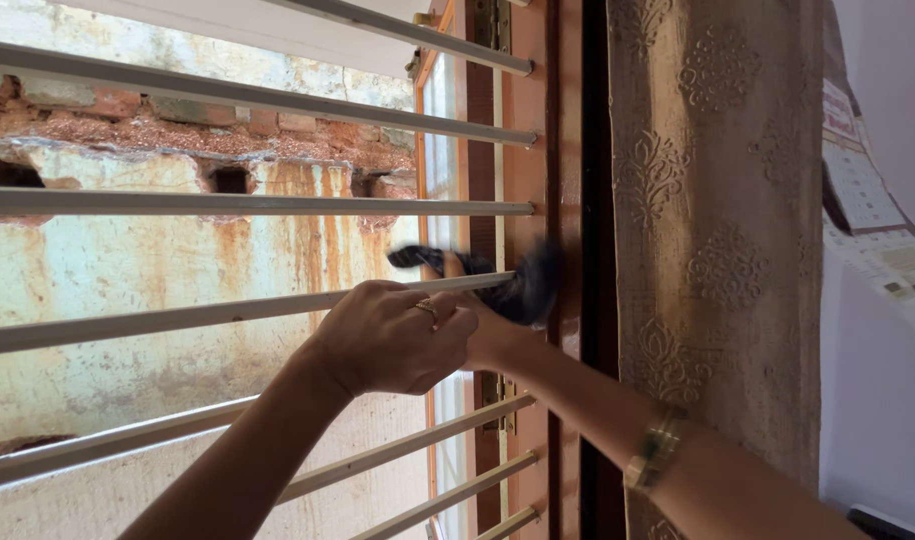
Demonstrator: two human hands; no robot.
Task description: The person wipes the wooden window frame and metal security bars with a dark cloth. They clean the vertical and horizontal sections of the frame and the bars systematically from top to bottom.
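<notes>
The right hand [482,330] is closed around a dark cloth [522,285], which is blurred; the cloth sits against the reddish-brown window frame [532,180] where one pale bar [177,318] meets it, and a dark end of the cloth pokes out behind that bar on the outer side; most of this hand is hidden behind the other, so only its wrist and a finger or two can be seen. The left hand [392,335] lies in front, fingers curled shut over the same bar, just beside the cloth; a ring shows on one finger. The right forearm runs down toward the lower right and wears a gold-coloured bangle [655,450] near the wrist. More pale bars cross the window above and below the held one, all ending in the frame. Through the bars stands a weathered outer wall [157,260], stained with rust and showing bare brick near the top. Right of the frame hangs a beige patterned curtain [717,230]; beyond it a paper calendar [867,200] hangs on a pale indoor wall.
</notes>
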